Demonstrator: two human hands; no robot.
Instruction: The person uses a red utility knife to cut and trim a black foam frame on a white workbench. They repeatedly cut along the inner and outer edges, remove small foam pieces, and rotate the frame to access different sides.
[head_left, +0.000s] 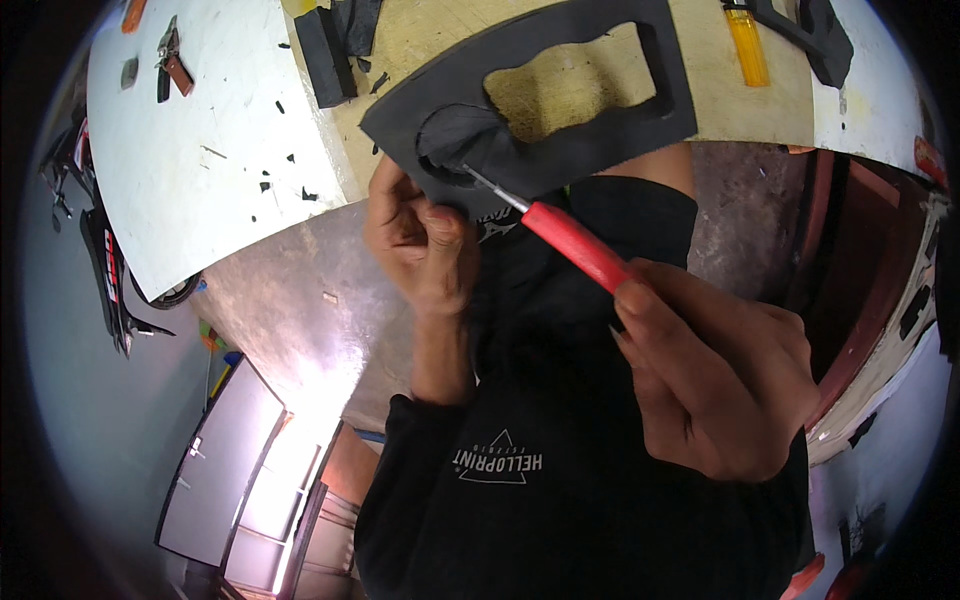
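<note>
A thick black foam piece [560, 165], curved along one side, has a large wavy-edged opening and a smaller round cut-out near its left end. It lies partly over the front edge of the table. My left hand [425, 245] pinches its lower left edge between thumb and curled fingers. In my right hand [715, 370] is a red-handled pointed tool [575, 243] with a slim metal shaft, gripped near the handle's rear end. The tool's tip touches the foam at the rim of the round cut-out. Whether the tip is a blade is too small to tell.
Black foam blocks [327, 60] lie on the table [220, 180] beyond the piece. A plier-like tool [174, 62] rests far left, with dark scraps scattered nearby. At the far right are a yellow-handled tool [747, 45] and another black foam piece [825, 45].
</note>
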